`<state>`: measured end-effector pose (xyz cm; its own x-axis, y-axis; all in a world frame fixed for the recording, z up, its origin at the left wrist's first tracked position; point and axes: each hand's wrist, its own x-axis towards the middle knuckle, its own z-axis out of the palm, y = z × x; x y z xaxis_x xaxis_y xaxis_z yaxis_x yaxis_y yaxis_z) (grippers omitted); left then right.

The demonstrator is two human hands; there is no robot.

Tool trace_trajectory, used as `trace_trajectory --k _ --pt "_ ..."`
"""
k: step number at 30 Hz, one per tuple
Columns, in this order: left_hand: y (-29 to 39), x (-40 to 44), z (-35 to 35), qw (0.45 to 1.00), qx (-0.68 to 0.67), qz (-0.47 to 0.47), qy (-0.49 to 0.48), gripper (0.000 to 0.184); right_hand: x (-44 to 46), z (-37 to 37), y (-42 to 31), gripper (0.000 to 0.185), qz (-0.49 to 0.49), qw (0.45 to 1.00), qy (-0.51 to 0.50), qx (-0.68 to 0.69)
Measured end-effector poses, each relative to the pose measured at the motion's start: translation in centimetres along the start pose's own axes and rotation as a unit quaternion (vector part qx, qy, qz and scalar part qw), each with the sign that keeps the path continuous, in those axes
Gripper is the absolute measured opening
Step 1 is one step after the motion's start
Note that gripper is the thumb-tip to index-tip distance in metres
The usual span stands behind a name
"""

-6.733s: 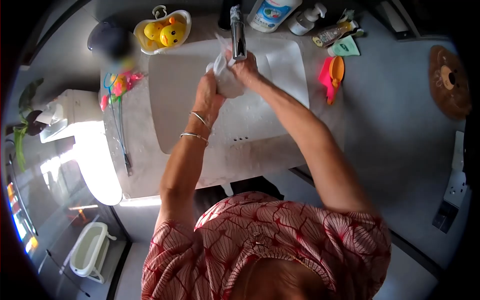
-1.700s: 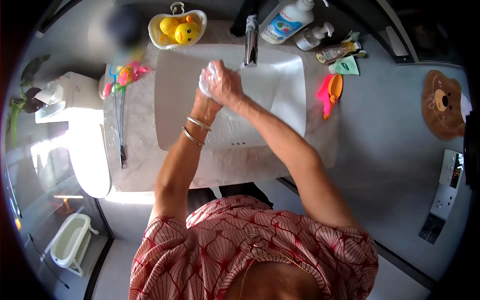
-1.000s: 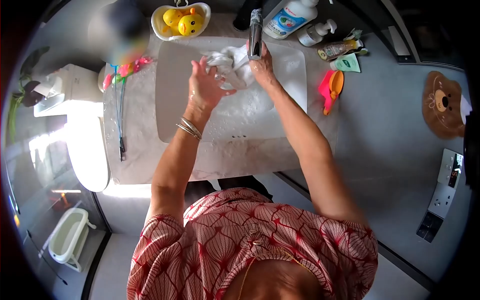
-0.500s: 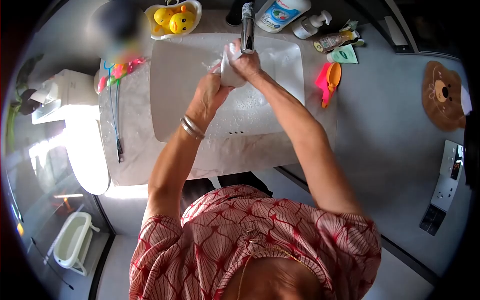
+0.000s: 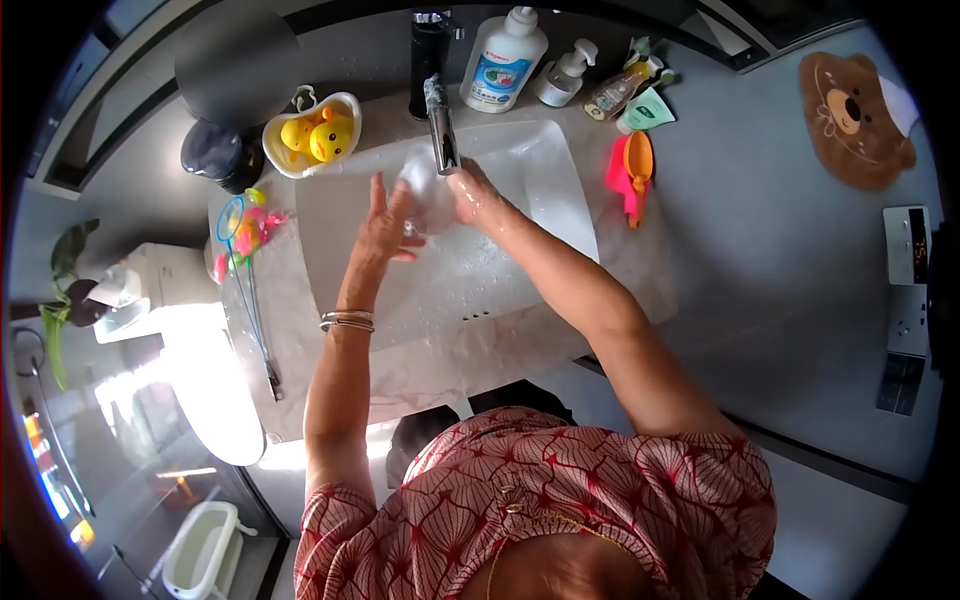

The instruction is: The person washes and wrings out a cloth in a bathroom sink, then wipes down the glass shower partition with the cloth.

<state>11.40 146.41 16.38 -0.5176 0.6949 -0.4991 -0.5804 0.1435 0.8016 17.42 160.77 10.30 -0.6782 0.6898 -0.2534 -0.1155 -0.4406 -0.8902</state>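
Note:
Beneath the faucet point(image 5: 441, 130), a wet white cloth point(image 5: 428, 195) hangs between my hands over the white sink point(image 5: 565, 190), its outline smeared by motion. My right hand point(image 5: 473, 195) grips the cloth at its right side, fingers partly hidden behind the spout and the cloth. On the other side my left hand point(image 5: 385, 222) has its fingers spread, right beside the cloth; whether they touch it is hard to tell. Water drops and suds lie on the basin floor below.
Behind the sink stand a large white bottle point(image 5: 503, 65), a pump bottle point(image 5: 565, 75) and a green-white tube point(image 5: 646, 110). A pink and orange scoop point(image 5: 636, 170) lies to the right. At left are a tray with yellow ducks point(image 5: 325, 140), a dark jar point(image 5: 220, 155) and colourful toys point(image 5: 250, 230).
My left hand has let go of the cloth and spread its fingers. My right hand keeps the cloth under the faucet. The view has tilted up, showing more of the counter's back.

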Motion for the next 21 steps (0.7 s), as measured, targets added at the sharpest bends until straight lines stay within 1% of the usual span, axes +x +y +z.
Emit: trace_trajectory --k 1,2,3,4,6,7,8,10,11,12,13,14,15,16,18,19,20,21 --pt "0.4 0.4 -0.6 0.969 0.238 0.067 0.006 0.048 -0.2 0.3 -0.3 0.027 0.079 0.992 -0.049 0.09" --pt "0.7 0.9 -1.2 0.878 0.462 0.128 0.014 0.046 -1.2 1.5 -1.6 0.024 0.157 0.967 -0.098 0.177" --pt "0.3 1.9 -1.8 0.816 0.507 0.262 0.09 0.04 -2.8 2.2 -3.0 0.021 0.151 0.969 -0.093 0.175" --pt "1.5 1.7 -1.4 0.812 0.511 0.267 0.093 0.04 -3.0 2.1 -2.9 0.021 0.147 0.968 -0.098 0.178" --pt "4.9 0.6 0.1 0.81 0.438 0.367 0.134 0.028 -2.2 1.3 -1.8 0.022 0.09 0.957 -0.22 0.165" --pt "6.2 0.1 1.3 0.807 0.384 0.432 0.123 0.023 -1.5 0.8 -0.6 0.023 0.085 0.966 -0.159 0.184" --pt "7.3 -0.2 2.4 0.803 0.386 0.437 0.123 0.023 -1.8 1.1 -1.4 0.023 0.08 0.966 -0.163 0.187" --pt "9.1 -0.5 5.0 0.721 0.398 0.556 0.113 0.026 -3.6 1.5 -3.3 0.021 0.042 0.958 -0.187 0.212" --pt "9.8 -0.9 6.6 0.716 0.402 0.559 0.115 0.026 -6.3 3.5 -5.2 0.026 0.004 0.944 -0.098 0.314" --pt "10.7 -0.9 8.2 0.654 0.406 0.627 0.118 0.027 -5.8 3.3 -5.2 0.026 0.003 0.942 -0.104 0.318" --pt "11.1 -0.7 9.1 0.596 0.407 0.682 0.117 0.029 -5.3 2.7 -4.6 0.03 0.073 0.955 -0.076 0.278" --pt "11.7 0.3 9.4 0.6 0.411 0.677 0.115 0.029 -4.8 2.7 -4.5 0.036 0.144 0.96 -0.05 0.237" --pt "12.5 1.7 9.7 0.549 0.439 0.703 0.105 0.028 -4.0 2.9 -4.3 0.039 0.171 0.944 -0.037 0.28" --pt "12.9 3.0 9.8 0.496 0.465 0.727 0.093 0.028 -3.3 2.3 -3.6 0.036 0.156 0.936 -0.099 0.3" --pt "11.7 4.9 9.1 0.525 0.45 0.717 0.094 0.026 -4.5 1.9 -4.0 0.033 0.169 0.926 -0.085 0.327" --pt "11.7 4.0 9.0 0.502 0.469 0.722 0.081 0.026 -4.3 2.1 -4.1 0.03 0.152 0.938 -0.023 0.312" --pt "11.8 4.1 8.6 0.478 0.471 0.74 0.044 0.025 -4.1 1.6 -3.8 0.028 0.161 0.935 0.01 0.316" --pt "10.8 3.9 8.2 0.509 0.487 0.709 0.031 0.028 -3.4 0.8 -3.0 0.028 0.148 0.937 -0.009 0.316"
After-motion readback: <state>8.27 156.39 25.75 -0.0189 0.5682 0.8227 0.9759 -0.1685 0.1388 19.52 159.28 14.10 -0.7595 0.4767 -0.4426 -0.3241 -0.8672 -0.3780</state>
